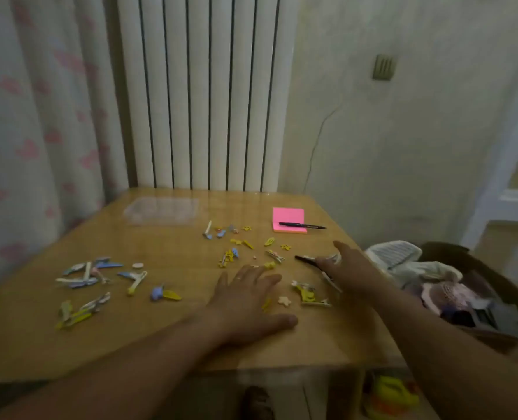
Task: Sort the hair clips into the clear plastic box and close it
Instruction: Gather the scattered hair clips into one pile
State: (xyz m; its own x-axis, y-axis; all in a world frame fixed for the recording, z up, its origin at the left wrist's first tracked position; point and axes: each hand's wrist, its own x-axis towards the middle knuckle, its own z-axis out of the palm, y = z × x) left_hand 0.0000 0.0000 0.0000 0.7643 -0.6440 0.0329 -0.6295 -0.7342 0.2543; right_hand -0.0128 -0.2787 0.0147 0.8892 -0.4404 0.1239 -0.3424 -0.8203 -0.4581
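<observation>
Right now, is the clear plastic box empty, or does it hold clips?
Apparently empty: through the clear plastic box only the table shows, and the hair clips lie scattered outside it.

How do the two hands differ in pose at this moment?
The left hand lies flat, palm down, fingers spread and empty; the right hand is curled around a few hair clips. The left sits nearer the person, the right farther toward the table edge. Both are bare.
</observation>
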